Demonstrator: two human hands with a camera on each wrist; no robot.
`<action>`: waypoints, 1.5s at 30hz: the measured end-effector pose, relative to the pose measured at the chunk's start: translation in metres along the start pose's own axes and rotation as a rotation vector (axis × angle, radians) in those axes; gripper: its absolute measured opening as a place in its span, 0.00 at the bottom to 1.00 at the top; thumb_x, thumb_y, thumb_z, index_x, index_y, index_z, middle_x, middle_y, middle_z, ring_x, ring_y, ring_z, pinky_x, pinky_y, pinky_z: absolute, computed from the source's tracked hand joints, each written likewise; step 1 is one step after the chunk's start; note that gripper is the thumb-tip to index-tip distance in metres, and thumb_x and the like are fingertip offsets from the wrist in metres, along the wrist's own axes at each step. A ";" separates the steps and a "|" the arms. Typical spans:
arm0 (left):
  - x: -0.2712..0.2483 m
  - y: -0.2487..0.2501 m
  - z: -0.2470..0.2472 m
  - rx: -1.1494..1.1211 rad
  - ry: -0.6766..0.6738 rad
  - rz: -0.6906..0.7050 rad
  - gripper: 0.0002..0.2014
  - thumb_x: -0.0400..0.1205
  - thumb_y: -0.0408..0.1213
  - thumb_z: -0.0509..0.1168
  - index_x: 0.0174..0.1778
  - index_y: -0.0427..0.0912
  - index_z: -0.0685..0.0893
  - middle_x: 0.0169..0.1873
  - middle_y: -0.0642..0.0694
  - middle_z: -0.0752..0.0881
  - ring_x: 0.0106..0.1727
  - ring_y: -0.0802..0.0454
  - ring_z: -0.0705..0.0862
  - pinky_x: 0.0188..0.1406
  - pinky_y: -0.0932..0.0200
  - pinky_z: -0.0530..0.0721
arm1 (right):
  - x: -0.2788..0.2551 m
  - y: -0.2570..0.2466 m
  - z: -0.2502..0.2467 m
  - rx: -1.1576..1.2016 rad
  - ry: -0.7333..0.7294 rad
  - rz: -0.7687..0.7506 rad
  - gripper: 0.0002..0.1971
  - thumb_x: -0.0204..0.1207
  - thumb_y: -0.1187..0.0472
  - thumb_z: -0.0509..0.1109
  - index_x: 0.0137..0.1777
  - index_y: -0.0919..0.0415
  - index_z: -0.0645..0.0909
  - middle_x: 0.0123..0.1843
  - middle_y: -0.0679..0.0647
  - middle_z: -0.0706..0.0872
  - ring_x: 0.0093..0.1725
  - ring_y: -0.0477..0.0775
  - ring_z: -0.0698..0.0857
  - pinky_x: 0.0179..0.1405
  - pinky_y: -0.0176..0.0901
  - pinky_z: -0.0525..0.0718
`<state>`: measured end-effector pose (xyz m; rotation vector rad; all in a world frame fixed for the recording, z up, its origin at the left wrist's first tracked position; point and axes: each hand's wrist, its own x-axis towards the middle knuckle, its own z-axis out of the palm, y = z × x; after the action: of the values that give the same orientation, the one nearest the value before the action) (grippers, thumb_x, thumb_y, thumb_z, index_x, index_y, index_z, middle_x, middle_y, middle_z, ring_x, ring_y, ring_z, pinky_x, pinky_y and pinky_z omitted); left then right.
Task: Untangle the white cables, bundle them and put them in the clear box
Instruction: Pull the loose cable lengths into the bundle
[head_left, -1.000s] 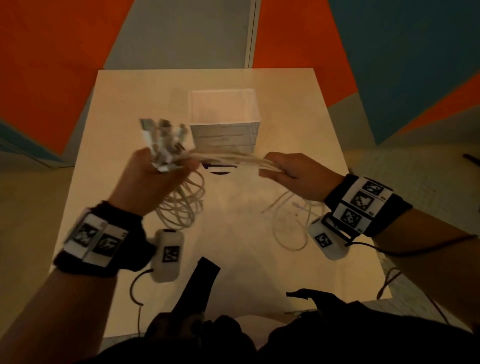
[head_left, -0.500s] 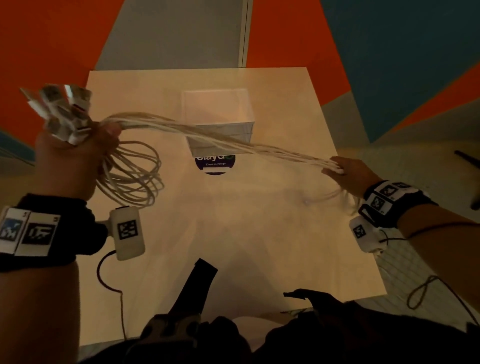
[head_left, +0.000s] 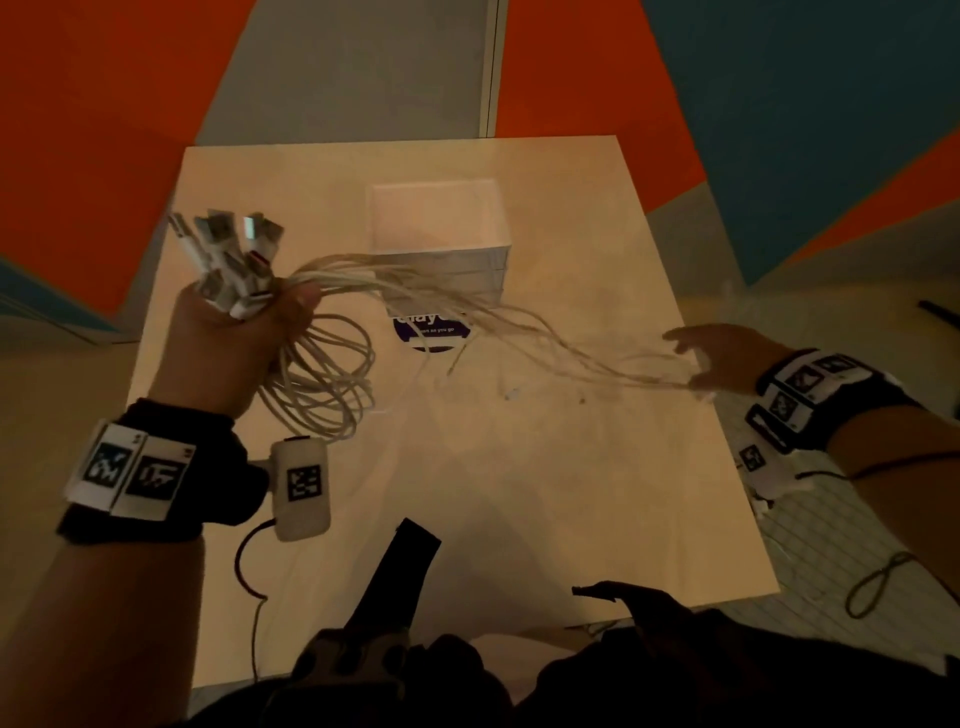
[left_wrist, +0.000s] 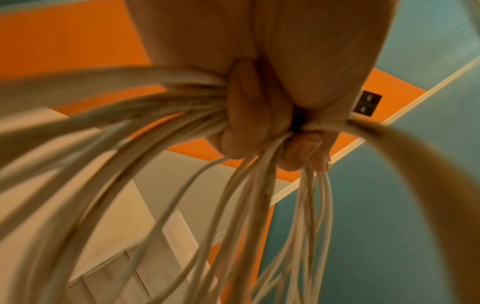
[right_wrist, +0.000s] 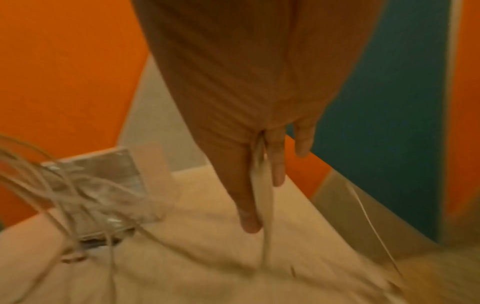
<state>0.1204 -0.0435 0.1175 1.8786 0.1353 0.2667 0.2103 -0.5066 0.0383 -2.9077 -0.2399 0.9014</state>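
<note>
My left hand (head_left: 244, 338) grips the white cables (head_left: 467, 306) in a fist above the table's left side. Their USB plugs (head_left: 228, 249) stick up out of it and coiled loops (head_left: 322, 389) hang below. In the left wrist view the left hand (left_wrist: 259, 115) has its fingers curled tight round the cables (left_wrist: 155, 144). Loose strands sag across to my right hand (head_left: 711, 358) near the right edge. In the right wrist view the right hand (right_wrist: 259, 164) holds its fingers straight, with strands running between two of them. The clear box (head_left: 441, 184) stands at the back centre, behind the strands.
The pale table (head_left: 519, 493) has a purple sticker (head_left: 431, 332) in front of the box. Some cable ends (head_left: 511, 395) hang close over the tabletop at its centre. A black strap-like object (head_left: 400, 571) rises at the near edge. Orange and teal wall panels surround the table.
My left hand has swung back in from the far left toward the table. The strands, taut half a second ago, now sag. My right hand's fingers have straightened.
</note>
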 end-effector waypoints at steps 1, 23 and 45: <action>0.000 0.001 0.004 0.021 -0.019 0.006 0.10 0.75 0.45 0.71 0.28 0.61 0.85 0.20 0.58 0.83 0.20 0.60 0.77 0.22 0.62 0.77 | 0.001 -0.009 -0.006 -0.002 0.015 -0.048 0.35 0.69 0.69 0.75 0.76 0.58 0.66 0.67 0.59 0.80 0.64 0.61 0.79 0.60 0.42 0.73; -0.016 0.011 0.014 -0.399 -0.169 -0.149 0.16 0.75 0.49 0.65 0.25 0.50 0.68 0.20 0.52 0.64 0.19 0.56 0.61 0.21 0.66 0.66 | -0.021 -0.156 -0.026 -0.186 -0.074 -0.263 0.34 0.79 0.61 0.64 0.81 0.59 0.52 0.76 0.62 0.67 0.73 0.62 0.69 0.68 0.49 0.68; -0.015 0.029 0.035 -0.650 -0.172 -0.247 0.20 0.85 0.51 0.50 0.28 0.48 0.57 0.19 0.55 0.58 0.18 0.59 0.54 0.17 0.69 0.57 | -0.039 -0.223 0.067 0.068 0.180 -0.612 0.16 0.82 0.44 0.53 0.50 0.57 0.71 0.35 0.54 0.80 0.33 0.58 0.80 0.32 0.45 0.75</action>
<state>0.1132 -0.0881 0.1325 1.2162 0.1416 -0.0268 0.1125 -0.2917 0.0338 -2.5693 -0.9863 0.5268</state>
